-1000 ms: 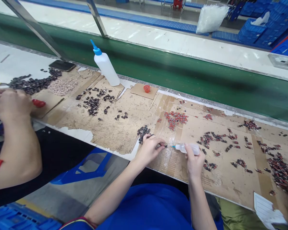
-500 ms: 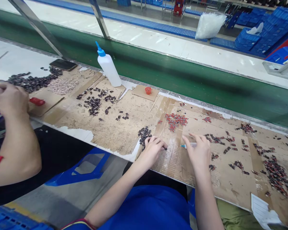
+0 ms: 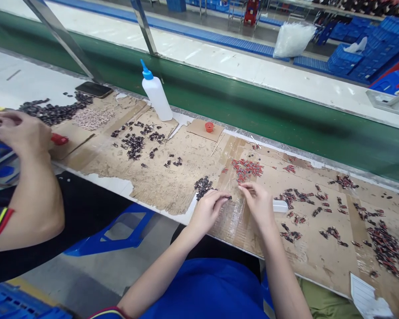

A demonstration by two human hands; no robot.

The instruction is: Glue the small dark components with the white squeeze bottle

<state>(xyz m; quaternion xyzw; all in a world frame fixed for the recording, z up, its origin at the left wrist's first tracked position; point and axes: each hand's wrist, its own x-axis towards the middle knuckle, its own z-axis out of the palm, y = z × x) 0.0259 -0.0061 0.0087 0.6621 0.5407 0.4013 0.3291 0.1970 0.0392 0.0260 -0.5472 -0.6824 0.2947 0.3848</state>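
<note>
My left hand (image 3: 204,212) is closed in a pinch on a small black part (image 3: 229,197), just right of a pile of similar black parts (image 3: 202,184). My right hand (image 3: 259,206) has thumb and forefinger together at the lower edge of a heap of short red wire pieces (image 3: 246,168). A speck of red shows at those fingertips, too small to make out fully. Beside the right hand's outer edge lies a small translucent bottle (image 3: 280,205), partly hidden by the hand.
A white squeeze bottle with blue tip (image 3: 158,98) stands behind, with a red cup (image 3: 209,127) to its right. Black-and-red assemblies (image 3: 387,248) cover the right side. At left, a co-worker's hands (image 3: 23,133) work near a phone (image 3: 93,89) and dark parts.
My right hand has left the small bottle, moved left and up to the red wire pieces, and its fingers have closed. My left hand still holds the black part. The view has shifted slightly.
</note>
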